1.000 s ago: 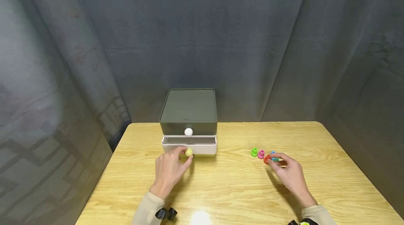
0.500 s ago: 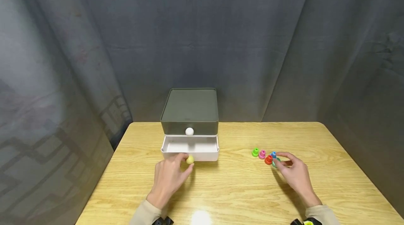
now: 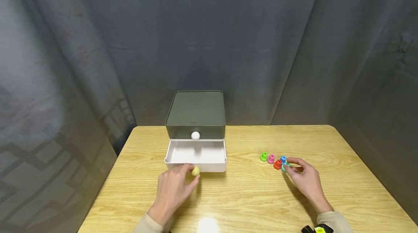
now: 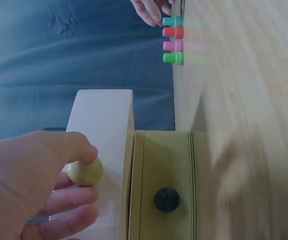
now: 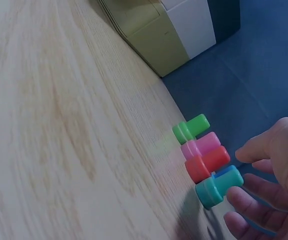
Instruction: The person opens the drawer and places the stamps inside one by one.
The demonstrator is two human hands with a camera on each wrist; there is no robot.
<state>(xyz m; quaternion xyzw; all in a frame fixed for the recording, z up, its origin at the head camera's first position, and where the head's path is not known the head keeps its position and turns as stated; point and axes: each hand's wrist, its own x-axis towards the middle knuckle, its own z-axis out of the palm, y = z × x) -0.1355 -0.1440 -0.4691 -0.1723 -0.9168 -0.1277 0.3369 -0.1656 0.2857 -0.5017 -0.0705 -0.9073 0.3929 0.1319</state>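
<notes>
My left hand (image 3: 174, 187) pinches the round yellow knob (image 3: 195, 171) of a white drawer (image 3: 212, 167), which stands pulled out of a small cabinet (image 3: 197, 107) with a dark grey top. The inside of the drawer shows bare white. At the right, my right hand (image 3: 305, 180) is held beside a teal stepped plastic peg (image 5: 215, 187), fingers spread and loosely bent about it. Whether a fingertip touches that peg I cannot tell. Red (image 3: 277, 164), blue (image 3: 283, 159), pink (image 3: 270, 159) and green (image 3: 263, 156) pegs stand close by on the table.
The wooden table (image 3: 235, 196) carries everything. A white knob (image 3: 195, 135) marks the dark upper drawer. Below the white drawer lies a yellow-green drawer (image 4: 156, 155) with a dark knob (image 4: 167, 200). Grey curtains (image 3: 248, 44) hang behind and at both sides.
My left hand has drawn the white drawer farther out toward me. My right hand has shifted slightly right, from by the red peg to the teal one.
</notes>
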